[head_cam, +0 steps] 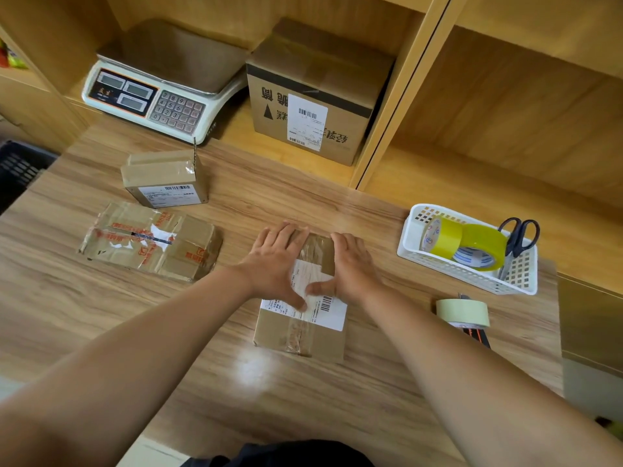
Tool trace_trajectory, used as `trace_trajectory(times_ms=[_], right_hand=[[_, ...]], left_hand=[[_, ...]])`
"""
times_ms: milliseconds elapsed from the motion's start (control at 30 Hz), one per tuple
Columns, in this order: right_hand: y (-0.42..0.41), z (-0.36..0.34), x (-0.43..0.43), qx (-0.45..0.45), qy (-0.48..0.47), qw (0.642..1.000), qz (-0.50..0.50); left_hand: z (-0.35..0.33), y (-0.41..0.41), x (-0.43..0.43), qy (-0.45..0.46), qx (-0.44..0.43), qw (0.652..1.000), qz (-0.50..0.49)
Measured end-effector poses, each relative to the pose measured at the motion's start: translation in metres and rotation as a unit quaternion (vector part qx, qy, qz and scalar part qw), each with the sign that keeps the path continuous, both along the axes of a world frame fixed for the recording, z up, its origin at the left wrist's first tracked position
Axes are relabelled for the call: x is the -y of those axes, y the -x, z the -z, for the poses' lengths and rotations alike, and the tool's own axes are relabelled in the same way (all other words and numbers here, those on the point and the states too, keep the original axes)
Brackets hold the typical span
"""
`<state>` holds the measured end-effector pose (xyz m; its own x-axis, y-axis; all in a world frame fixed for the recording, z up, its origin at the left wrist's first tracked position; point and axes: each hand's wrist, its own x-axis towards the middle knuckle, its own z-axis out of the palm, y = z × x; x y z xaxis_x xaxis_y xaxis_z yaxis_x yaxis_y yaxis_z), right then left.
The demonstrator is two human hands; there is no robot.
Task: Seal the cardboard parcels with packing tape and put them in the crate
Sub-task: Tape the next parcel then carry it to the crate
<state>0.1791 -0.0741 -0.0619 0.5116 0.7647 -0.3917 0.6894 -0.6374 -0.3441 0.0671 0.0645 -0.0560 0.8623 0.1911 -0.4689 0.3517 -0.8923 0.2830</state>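
Table: a wood-grain top runs across the whole view in front of you, with everything below lying on it or at its edges.
Shelving: pale wooden compartments stand along the far side of the table.
Large carton: it sits in a middle compartment with a white barcode label on its front face, and its print reads upside down from where you stand.
Scale: a white weighing scale with a keypad and displays stands just left of the large carton.
Crate: only a dark slatted corner shows, off the table's far-left edge.
Flat parcel: it lies far to your left, wrapped in wrinkled clear tape with red print.
Centre parcel: it lies right in front of you, with clear tape down its middle and a white label across the top.
Small parcel: it sits just beyond the flat parcel and near the scale.
Basket: a white mesh tray at your right holds two yellow tape rolls and black-handled scissors.
Pale tape roll: it rests on the table just in front of the basket.
Left hand: it lies flat with fingers straight, pressing on the centre parcel's top and gripping nothing.
Right hand: it lies flat beside your left hand on the same parcel, and the two thumbs point inward over the label.
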Motion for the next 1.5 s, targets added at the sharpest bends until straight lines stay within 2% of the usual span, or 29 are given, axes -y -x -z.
trace_trajectory(times_ms=[267, 600, 767, 1033, 1167, 1333, 1500], right_hand=[[-0.011, 0.008, -0.01, 0.02, -0.017, 1.0, 0.005], [-0.025, 0.019, -0.02, -0.005, -0.075, 0.996, 0.048], [-0.03, 0.023, -0.023, -0.032, -0.099, 0.992, 0.071], [-0.033, 0.034, -0.028, -0.067, -0.178, 0.968, 0.163], [-0.029, 0.038, -0.027, -0.059, -0.197, 0.964, 0.168], [-0.032, 0.036, -0.025, -0.064, -0.178, 0.973, 0.13], [-0.03, 0.021, -0.014, -0.071, -0.083, 0.993, 0.048]], left_hand=[[-0.001, -0.014, -0.006, 0.002, 0.049, 0.998, -0.041], [0.006, -0.031, -0.023, 0.126, 0.108, 0.976, -0.141], [0.015, -0.038, -0.026, 0.153, 0.119, 0.964, -0.184], [0.027, -0.039, -0.025, 0.267, 0.152, 0.907, -0.288], [0.035, -0.038, -0.023, 0.273, 0.185, 0.888, -0.32], [0.038, -0.037, -0.02, 0.235, 0.206, 0.897, -0.312], [0.038, -0.038, -0.018, 0.208, 0.228, 0.9, -0.307]])
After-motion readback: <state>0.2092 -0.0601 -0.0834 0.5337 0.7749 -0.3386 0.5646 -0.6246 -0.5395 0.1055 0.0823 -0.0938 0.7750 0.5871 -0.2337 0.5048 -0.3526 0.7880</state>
